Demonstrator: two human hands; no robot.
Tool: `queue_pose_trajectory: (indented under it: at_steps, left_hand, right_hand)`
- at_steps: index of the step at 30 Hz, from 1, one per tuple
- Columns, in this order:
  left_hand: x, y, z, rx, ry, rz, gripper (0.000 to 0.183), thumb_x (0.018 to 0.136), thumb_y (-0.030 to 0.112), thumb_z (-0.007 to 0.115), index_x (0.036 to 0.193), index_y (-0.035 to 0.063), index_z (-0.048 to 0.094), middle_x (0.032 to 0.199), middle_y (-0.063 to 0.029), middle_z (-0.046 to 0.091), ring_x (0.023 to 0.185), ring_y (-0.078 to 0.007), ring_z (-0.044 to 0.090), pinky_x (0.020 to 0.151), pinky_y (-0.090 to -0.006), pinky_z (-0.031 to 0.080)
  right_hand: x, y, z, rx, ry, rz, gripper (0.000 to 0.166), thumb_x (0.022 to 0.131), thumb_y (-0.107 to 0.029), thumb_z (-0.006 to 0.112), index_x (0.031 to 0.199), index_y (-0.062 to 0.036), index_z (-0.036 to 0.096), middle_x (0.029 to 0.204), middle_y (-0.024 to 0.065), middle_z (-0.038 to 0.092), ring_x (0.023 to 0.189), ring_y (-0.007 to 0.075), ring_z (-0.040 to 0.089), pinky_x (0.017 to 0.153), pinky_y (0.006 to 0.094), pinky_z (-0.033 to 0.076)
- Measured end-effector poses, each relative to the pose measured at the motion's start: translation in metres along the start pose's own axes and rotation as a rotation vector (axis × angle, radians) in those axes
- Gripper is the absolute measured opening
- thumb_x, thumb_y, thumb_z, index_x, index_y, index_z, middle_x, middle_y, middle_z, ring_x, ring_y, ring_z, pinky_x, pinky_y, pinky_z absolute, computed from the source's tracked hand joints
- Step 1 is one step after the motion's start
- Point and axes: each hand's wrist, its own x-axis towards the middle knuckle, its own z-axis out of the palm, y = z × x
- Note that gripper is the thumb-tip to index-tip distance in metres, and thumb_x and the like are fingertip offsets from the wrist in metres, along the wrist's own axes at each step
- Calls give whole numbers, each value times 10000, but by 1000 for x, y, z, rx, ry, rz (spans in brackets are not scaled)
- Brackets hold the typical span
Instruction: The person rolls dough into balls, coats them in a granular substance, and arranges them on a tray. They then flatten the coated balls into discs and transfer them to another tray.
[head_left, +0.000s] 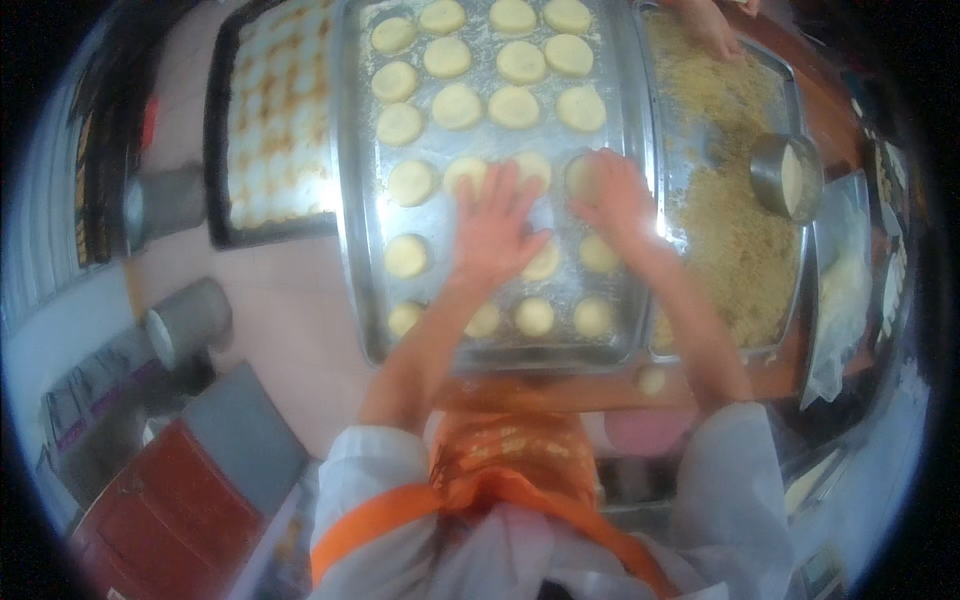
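Note:
Before me lies a metal baking tray (495, 360) with rows of round, pale dough pieces on it, dusted with flour. My left hand (495, 221), fingers spread, rests palm down over the middle of the tray, its fingertips on two dough rounds in the fourth row. At the right end of that row my right hand (616, 191) has its fingers on another dough round (581, 178). The rounds nearer to me, such as the one at the front (534, 316), look smaller and more domed than the flat ones at the far end (521, 61). My left forearm partly covers the front rows.
To the right, a tray (796, 300) of yellowish crumbs holds a metal container (786, 178); another person's hand (712, 30) reaches over its far end. A dark-rimmed tray (217, 150) stands left. One dough ball (650, 379) lies on the wooden edge. Metal cylinders (189, 319) stand farther left.

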Motion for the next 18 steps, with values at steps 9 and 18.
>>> queue_pose_trajectory:
  at_steps: [9, 18]
  left_hand:
    - [-1, -2, 1, -24, 59, 33, 668, 843, 459, 552, 1402, 153, 353, 1476, -146, 264, 1366, -320, 238, 1099, -569, 114]
    - [-5, -6, 4, -106, 95, 32, 666, 852, 477, 530, 1401, 144, 356, 1474, -158, 269, 1366, -328, 241, 1095, -571, 119]
  right_hand:
    - [2, -10, -23, 170, 0, 157, 660, 659, -221, 740, 1203, 19, 453, 1076, 185, 518, 1031, 358, 493, 877, 415, 438]
    - [-76, -33, -10, -107, -64, 144, 519, 747, -209, 704, 1184, -11, 505, 1220, 168, 502, 1137, 327, 471, 958, 431, 376]
